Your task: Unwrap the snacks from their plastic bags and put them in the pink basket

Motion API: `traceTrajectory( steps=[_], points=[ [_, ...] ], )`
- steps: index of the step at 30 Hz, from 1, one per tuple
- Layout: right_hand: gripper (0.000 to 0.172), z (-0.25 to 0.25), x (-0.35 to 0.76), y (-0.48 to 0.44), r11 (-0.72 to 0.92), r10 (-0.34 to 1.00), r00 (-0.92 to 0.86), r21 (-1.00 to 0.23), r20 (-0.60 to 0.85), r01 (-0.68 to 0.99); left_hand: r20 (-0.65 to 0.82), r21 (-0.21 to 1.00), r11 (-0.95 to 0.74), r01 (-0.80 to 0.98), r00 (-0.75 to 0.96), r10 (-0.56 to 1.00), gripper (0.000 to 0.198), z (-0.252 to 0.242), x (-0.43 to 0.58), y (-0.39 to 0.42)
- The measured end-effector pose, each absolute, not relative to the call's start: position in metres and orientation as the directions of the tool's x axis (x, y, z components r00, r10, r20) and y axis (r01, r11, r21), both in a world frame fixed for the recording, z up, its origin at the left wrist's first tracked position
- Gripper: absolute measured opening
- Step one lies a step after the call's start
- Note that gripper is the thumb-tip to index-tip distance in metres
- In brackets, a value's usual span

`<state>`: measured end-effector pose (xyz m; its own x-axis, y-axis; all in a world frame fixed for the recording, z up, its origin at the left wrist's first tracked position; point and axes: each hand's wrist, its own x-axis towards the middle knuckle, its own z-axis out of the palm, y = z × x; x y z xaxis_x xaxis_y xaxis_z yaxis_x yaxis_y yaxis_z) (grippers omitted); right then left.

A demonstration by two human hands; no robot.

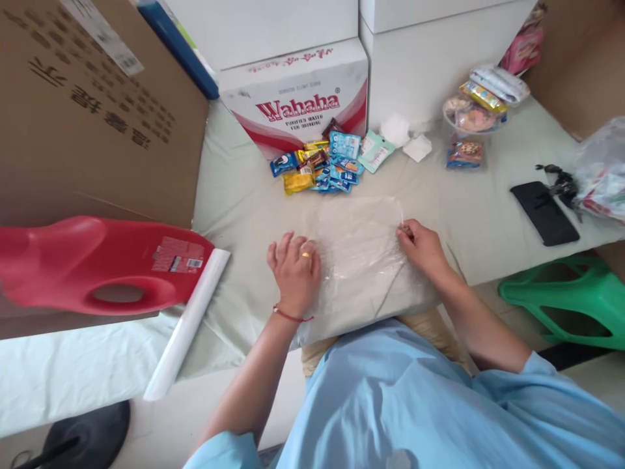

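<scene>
A thin, clear plastic bag [361, 228] lies flat and a little wrinkled on the cloth-covered table in front of me. My left hand [295, 267], with a ring and a red cord bracelet, rests at the bag's left edge, palm down with fingers apart. At the opposite edge, my right hand [420, 247] is closed, thumb and fingertips pinching the bag's right side. Just beyond the bag is a pile of small snack packets [322, 166], blue, yellow and brown. A pale green packet [375, 151] lies beside that pile.
Behind the packets stands a Wahaha water carton [303, 98]. To the left are a red plastic jug [161, 247], a white roll [190, 326] and a large cardboard box [97, 117]. A snack bowl [471, 124], a black phone [544, 212] and a green stool [566, 293] are right.
</scene>
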<state>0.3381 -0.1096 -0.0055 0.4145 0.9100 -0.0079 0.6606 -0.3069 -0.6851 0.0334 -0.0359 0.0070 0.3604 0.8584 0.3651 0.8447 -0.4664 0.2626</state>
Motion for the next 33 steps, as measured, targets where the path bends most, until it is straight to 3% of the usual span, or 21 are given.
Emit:
traceTrajectory(
  steps=[2, 4, 8, 10, 14, 18, 22, 25, 27, 29, 33],
  points=[
    [0.03, -0.006, 0.344, -0.11, -0.346, 0.903, 0.429, -0.643, -0.029, 0.683, 0.188, 0.207, -0.545, 0.813, 0.513, 0.837, 0.04, 0.006, 0.035, -0.036],
    [0.034, -0.006, 0.353, -0.112, -0.395, 0.888, 0.457, -0.583, -0.044, 0.71, 0.059, 0.19, -0.538, 0.821, 0.538, 0.841, 0.051, 0.003, 0.035, -0.036],
    [0.035, 0.001, 0.372, -0.115, -0.476, 0.834, 0.552, -0.476, 0.025, 0.74, -0.021, 0.176, -0.493, 0.852, 0.504, 0.863, 0.059, -0.005, 0.032, -0.038],
    [0.033, 0.011, 0.368, -0.114, -0.414, 0.839, 0.528, -0.479, 0.128, 0.774, -0.031, 0.193, -0.483, 0.854, 0.497, 0.867, 0.061, -0.005, 0.032, -0.039],
    [0.031, 0.029, 0.316, -0.112, -0.042, 0.951, 0.199, -0.538, 0.238, 0.842, 0.013, 0.255, -0.392, 0.884, 0.402, 0.916, 0.059, 0.003, 0.038, -0.039],
    [0.033, 0.023, 0.239, -0.118, 0.324, 0.946, -0.271, -0.535, 0.179, 0.78, 0.143, 0.25, -0.399, 0.882, 0.374, 0.916, 0.055, 0.013, 0.044, -0.031],
    [0.042, 0.001, 0.201, -0.131, 0.479, 0.852, -0.514, -0.534, 0.094, 0.697, 0.055, 0.217, -0.475, 0.853, 0.476, 0.878, 0.058, 0.009, 0.038, -0.018],
    [0.038, -0.001, 0.212, -0.132, 0.495, 0.805, -0.585, -0.655, 0.098, 0.571, -0.056, 0.185, -0.473, 0.861, 0.49, 0.87, 0.061, 0.001, 0.029, -0.011],
    [0.032, 0.007, 0.233, -0.121, 0.445, 0.819, -0.557, -0.762, 0.135, 0.471, -0.075, 0.17, -0.469, 0.867, 0.486, 0.871, 0.062, -0.003, 0.026, -0.01],
    [0.029, 0.018, 0.261, -0.097, 0.35, 0.896, -0.419, -0.816, 0.149, 0.459, -0.062, 0.163, -0.469, 0.868, 0.484, 0.873, 0.062, -0.005, 0.026, -0.009],
    [0.024, 0.032, 0.325, -0.016, 0.076, 0.993, 0.02, -0.751, 0.119, 0.656, -0.04, 0.168, -0.477, 0.863, 0.489, 0.871, 0.061, -0.005, 0.026, -0.01]
  ],
)
